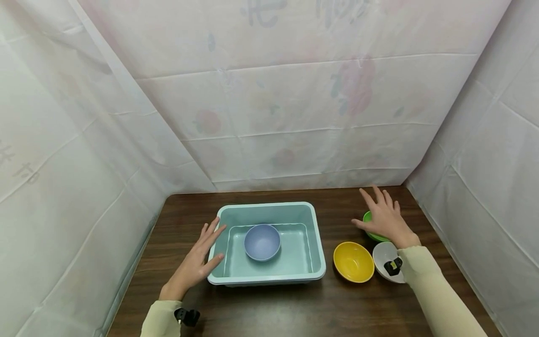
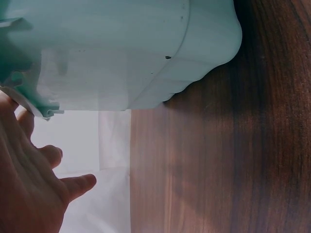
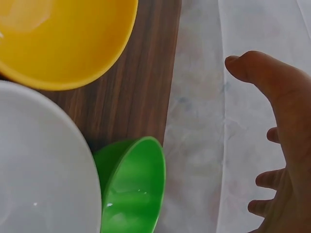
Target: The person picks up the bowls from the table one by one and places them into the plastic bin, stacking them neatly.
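A pale blue-green plastic basin (image 1: 290,271) stands on the table with a lavender bowl (image 1: 262,242) inside it. At the basin's left rim is my left hand (image 1: 195,262), fingers spread and fairly straight; the left wrist view shows the fingertips right at the rim. My right hand (image 1: 385,219) hovers with fingers spread over a green bowl (image 1: 367,217), partly hiding it. In the right wrist view the green bowl (image 3: 138,189) is tilted, and nothing lies between thumb and fingers. Beside it are a yellow bowl (image 1: 353,262) and a white bowl (image 1: 381,255).
The dark wooden table (image 1: 294,309) holds everything. White printed sheets (image 1: 286,103) hang behind it and on both sides. The right sleeve (image 1: 433,290) and its wrist camera (image 1: 393,266) overlap the white bowl in the head view.
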Demonstrator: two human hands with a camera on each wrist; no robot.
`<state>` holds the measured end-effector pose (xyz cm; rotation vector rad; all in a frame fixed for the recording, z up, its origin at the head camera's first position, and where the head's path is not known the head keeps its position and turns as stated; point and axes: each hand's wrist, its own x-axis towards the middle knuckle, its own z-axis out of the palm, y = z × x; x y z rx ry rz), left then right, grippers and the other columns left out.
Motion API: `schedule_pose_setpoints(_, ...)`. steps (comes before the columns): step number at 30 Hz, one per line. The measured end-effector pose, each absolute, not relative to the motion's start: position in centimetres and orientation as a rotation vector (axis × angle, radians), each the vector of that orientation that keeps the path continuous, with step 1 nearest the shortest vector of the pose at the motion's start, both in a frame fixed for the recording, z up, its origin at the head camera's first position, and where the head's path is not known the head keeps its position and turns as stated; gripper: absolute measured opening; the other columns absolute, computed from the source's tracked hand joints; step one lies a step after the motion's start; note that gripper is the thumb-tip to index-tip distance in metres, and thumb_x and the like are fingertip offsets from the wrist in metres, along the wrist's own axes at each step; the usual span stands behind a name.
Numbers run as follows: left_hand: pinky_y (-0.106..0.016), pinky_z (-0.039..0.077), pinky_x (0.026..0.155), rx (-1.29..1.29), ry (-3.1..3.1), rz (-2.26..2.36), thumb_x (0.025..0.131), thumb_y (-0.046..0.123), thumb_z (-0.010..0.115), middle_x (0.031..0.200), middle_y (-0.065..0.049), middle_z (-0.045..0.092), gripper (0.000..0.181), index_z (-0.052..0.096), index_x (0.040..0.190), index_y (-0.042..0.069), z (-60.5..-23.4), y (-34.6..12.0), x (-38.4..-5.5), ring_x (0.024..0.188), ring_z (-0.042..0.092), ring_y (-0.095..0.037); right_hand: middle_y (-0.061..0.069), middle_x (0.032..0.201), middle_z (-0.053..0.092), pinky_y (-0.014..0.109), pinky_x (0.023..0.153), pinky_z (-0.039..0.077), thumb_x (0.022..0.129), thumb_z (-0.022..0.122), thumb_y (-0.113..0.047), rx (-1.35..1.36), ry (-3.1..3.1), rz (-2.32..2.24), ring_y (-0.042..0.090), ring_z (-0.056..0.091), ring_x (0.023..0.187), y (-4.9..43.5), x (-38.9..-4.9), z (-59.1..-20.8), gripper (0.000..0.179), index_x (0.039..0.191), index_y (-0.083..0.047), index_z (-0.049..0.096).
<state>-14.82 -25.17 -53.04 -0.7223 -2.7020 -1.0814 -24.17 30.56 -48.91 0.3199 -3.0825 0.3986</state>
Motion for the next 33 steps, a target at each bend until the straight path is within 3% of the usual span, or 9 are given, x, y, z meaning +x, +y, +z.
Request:
schedule_pose_setpoints(25,-0.08,0.017,0.115,-0.725,-2.688,-1.106,0.096,0.017,0.068,0.173,-0.013,0.015,0.075,0.034,0.162,0.018,-53.2,-25.2,-14.8,0.159,0.003,-0.043,0.041,0.163,0.003,0.093,0.1,0.01,0.086,0.072,-0.065,0.209,-3.24,0.528,0.071,0.004,0.144,32.7,-24.2,-50.6,0.112,0.165,-0.009,0.016)
schedule_pose_setpoints(33,-0.081,0.017,0.114,-0.729,-2.686,-1.113,0.098,0.02,0.067,0.173,-0.013,0.015,0.073,0.034,0.163,0.02,-53.0,-25.1,-14.7,0.159,0.003,-0.044,0.043,0.159,0.013,0.091,0.099,0.022,0.086,0.072,-0.063,0.202,-3.255,0.517,0.071,0.013,0.141,33.1,-24.1,-51.2,0.107,0.162,-0.006,0.021)
